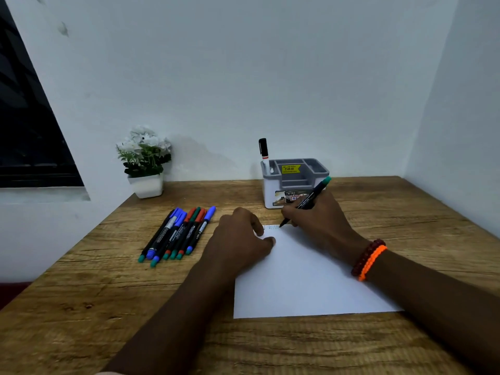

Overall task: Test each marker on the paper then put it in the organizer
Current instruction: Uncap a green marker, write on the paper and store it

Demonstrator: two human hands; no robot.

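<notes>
The surface (405,212) is wood with a rough brown grain and dark cracks along it. On it lies the paper (297,282), a flat white sheet, smooth and rectangular. At its far edge there is a short band of faint greenish marks (272,227).

The right hand (318,220) is closed around a marker (308,200), a slim dark barrel with a teal end pointing to 1 o'clock. The fingers pinch it low, and its tip touches the paper at the far edge, just beside the marks. On the right wrist there are two beaded bracelets (368,259), one dark red and one bright orange.

The left hand (240,239) rests on the far left corner of the paper with curled fingers; the thumb and fingertips press the sheet. I cannot tell if it holds anything.

At 9 o'clock from the paper lies a row of markers (177,234), side by side and touching, dark barrels with blue, red and green caps and ends. At 12 o'clock stands the organizer (293,182), a white plastic box with a grey insert of several compartments and a yellow sticker. A pen (263,152) with a black cap stands upright in its left compartment. The right hand hides part of the organizer's front. At 10 o'clock, against the white wall, a small white square pot (147,185) holds white flowers.
</notes>
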